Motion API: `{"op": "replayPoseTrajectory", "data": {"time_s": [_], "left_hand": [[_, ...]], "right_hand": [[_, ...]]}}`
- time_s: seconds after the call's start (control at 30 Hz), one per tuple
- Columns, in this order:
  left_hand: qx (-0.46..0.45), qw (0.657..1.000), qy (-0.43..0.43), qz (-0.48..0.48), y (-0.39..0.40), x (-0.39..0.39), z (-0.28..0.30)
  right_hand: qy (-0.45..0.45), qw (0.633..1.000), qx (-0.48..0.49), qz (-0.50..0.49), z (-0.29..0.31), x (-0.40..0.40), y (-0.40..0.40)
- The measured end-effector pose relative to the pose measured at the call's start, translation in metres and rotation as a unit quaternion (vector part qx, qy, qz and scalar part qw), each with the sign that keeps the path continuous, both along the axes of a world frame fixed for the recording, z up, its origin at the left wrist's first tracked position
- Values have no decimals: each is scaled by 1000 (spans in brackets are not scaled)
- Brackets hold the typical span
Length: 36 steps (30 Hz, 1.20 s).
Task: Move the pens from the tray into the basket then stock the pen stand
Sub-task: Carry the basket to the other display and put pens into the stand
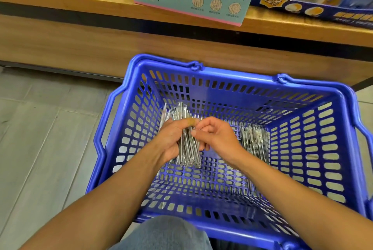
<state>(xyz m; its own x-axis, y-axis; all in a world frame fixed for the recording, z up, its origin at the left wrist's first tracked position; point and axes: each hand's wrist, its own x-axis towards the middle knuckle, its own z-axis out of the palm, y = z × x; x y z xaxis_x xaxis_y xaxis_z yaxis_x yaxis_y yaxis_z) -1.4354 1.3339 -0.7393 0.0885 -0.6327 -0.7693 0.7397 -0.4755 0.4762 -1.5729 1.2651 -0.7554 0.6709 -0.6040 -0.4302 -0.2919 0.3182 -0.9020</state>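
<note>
Clear-barrelled pens [186, 145] sat bunched in my left hand [171, 140] at mid-frame over the blue basket [331, 149], my right hand [217, 134] pinching one, and I judged that slick bundle might fan and spill.

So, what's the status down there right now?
Left hand gripping pen bundle over blue basket. Right hand pinching that bundle. More pens on basket floor. Nothing obstructing.

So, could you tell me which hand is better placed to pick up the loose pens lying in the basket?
The right hand: it is beside the loose pens, while the left hand grips a bundle.
</note>
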Motion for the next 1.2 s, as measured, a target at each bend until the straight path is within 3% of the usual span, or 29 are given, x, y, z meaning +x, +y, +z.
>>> {"op": "replayPoseTrajectory", "data": {"time_s": [0.07, 0.13, 0.2, 0.27, 0.47, 0.63, 0.7, 0.87, 1.0, 1.07, 1.2], "left_hand": [[11, 1000, -12, 7, 1, 3, -2], [20, 999, -34, 27, 1, 5, -5], [20, 998, -40, 44, 1, 5, -7], [18, 998, -46, 40, 1, 4, -8], [13, 998, -52, 39, 0, 2, -8], [29, 997, -53, 43, 0, 3, -9], [34, 997, -53, 40, 1, 3, -9], [35, 998, -47, 38, 1, 4, -11], [37, 998, -41, 25, 1, 4, -9], [35, 998, -36, 25, 0, 3, -10], [10, 1000, -13, 14, 0, 3, -9]], "right_hand": [[20, 999, 33, -8, -13, -15, -13], [135, 990, 9, -30, -36, -35, -28], [314, 945, -80, -34, -63, -63, -42], [437, 882, -176, -7, -81, -87, -49], [523, 797, -284, 106, -99, -83, -48], [540, 780, -294, 115, -103, -72, -42], [523, 795, -294, 92, -100, -71, -43], [358, 901, -243, 43, -76, -60, -45], [201, 979, -30, -12, -40, -43, -32], [129, 991, 27, 18, -23, -33, -21], [67, 995, -1, 74, -4, -13, 1]]}}
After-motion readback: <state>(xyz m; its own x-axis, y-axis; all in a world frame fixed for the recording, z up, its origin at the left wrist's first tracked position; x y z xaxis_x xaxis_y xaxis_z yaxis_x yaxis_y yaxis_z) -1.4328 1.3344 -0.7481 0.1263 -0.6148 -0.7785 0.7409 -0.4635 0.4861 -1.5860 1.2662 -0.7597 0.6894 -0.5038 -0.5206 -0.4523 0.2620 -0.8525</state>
